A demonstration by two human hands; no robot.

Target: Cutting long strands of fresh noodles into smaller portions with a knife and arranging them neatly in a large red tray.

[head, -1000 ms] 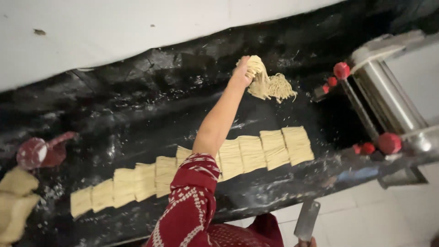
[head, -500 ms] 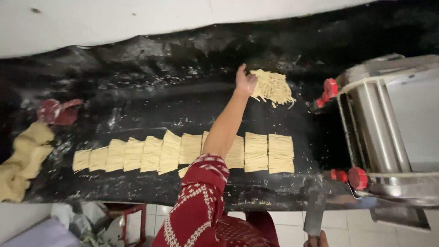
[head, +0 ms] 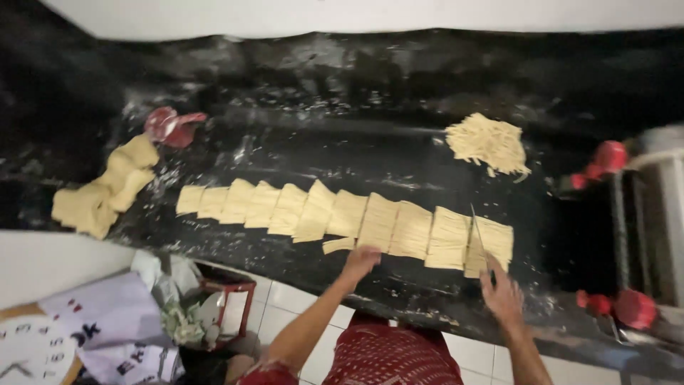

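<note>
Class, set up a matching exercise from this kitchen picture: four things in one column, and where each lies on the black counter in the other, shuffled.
1. loose heap of cut yellow noodles
2. row of flat pale dough sheets
3. red cup
4. thin metal knife

A. far left, back
B. under the right hand
C. far right, back
D. along the middle

Pairs: 1-C, 2-D, 3-A, 4-B

Matt floury dough sheets (head: 370, 221), glossy black counter (head: 342, 93)

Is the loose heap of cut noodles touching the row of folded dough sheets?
No, the noodle heap lies apart, behind the dough row.
</note>
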